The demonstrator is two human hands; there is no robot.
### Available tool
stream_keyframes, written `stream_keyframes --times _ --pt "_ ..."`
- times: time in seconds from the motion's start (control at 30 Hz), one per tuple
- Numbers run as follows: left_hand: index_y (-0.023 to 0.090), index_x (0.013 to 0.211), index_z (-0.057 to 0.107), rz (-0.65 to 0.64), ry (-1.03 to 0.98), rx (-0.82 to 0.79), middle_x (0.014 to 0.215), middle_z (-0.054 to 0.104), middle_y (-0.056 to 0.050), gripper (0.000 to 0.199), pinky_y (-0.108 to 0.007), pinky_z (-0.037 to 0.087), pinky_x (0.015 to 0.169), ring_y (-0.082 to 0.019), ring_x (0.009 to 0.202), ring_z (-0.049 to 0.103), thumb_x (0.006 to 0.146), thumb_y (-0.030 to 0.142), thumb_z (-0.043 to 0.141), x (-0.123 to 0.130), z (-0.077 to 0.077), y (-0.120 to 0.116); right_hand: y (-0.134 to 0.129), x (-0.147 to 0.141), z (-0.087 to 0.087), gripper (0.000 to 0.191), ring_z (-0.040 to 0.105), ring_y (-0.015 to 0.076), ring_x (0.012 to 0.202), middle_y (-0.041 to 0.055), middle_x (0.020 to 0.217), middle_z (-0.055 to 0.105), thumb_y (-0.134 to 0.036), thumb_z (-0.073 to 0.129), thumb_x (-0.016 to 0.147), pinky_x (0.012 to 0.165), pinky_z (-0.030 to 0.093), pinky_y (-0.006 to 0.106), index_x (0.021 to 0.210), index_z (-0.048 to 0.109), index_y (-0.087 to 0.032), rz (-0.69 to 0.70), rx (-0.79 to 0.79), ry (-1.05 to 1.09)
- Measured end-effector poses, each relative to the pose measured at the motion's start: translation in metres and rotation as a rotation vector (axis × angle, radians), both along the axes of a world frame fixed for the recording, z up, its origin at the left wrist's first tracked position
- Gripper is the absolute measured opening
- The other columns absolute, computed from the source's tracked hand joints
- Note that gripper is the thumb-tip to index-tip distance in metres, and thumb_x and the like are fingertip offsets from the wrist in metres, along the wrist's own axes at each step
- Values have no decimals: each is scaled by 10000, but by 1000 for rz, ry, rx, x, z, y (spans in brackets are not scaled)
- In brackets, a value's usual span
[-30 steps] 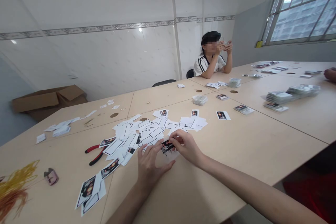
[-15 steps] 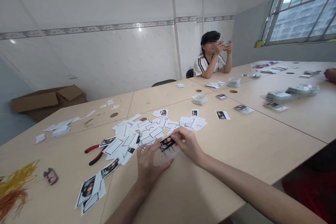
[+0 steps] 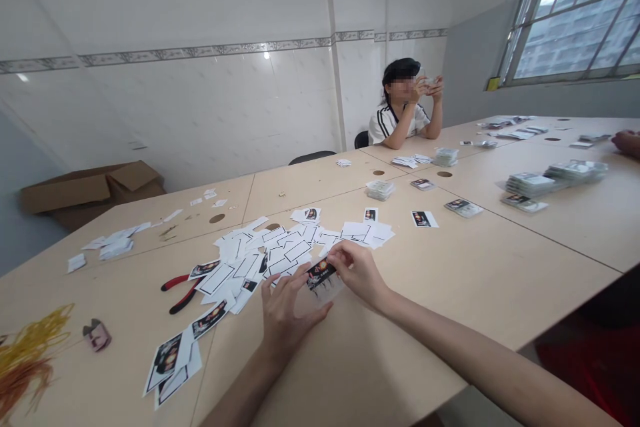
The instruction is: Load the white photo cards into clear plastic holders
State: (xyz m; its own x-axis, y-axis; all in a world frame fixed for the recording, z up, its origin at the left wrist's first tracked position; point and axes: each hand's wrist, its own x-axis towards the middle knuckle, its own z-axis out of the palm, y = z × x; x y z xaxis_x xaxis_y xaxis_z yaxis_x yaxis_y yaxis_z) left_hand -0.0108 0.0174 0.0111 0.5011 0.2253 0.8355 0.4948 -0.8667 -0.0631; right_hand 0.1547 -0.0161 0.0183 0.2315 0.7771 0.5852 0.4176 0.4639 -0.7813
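Observation:
Between my two hands is a clear plastic pack (image 3: 327,289) with a black printed card (image 3: 320,271) along its top and small dark items showing beneath. My left hand (image 3: 286,305) grips the pack's left side, thumb underneath and fingers along the upper edge. With thumb and fingertips pinched, my right hand (image 3: 356,271) holds the upper right corner of the card. Just beyond my hands, loose white cards (image 3: 287,247) with black borders lie in a heap, some showing a dark printed face.
Red-handled pliers (image 3: 186,295) stick out from under the heap's left side. Yellow strings (image 3: 35,340) lie at far left. Stacked packs (image 3: 555,177) stand on the right. A co-worker (image 3: 405,107) sits across the table; another person's hand (image 3: 626,143) rests at the right edge.
Both hands keep nearly the same place and hold on the pack. The card's printed front shows slightly more. The hand at the far right edge has shifted a little left.

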Motion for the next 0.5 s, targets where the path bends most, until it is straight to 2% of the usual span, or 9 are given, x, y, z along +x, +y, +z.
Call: stream_keyframes --times 0.23,0.5 --pt "193 979 473 -2 1 5 985 642 -97 450 -409 358 809 -194 770 605 596 311 677 1 -1 0 -1 2 3 88 463 92 529 -7 601 528 -180 465 751 499 366 197 696 533 -174 -5 -34 -10" --pt "193 966 475 1 12 10 970 646 -102 434 -407 352 801 -196 753 609 599 315 672 2 0 0 2 3 -1 82 458 92 516 -18 577 513 -193 473 739 496 366 196 682 530 -177 -5 -63 20"
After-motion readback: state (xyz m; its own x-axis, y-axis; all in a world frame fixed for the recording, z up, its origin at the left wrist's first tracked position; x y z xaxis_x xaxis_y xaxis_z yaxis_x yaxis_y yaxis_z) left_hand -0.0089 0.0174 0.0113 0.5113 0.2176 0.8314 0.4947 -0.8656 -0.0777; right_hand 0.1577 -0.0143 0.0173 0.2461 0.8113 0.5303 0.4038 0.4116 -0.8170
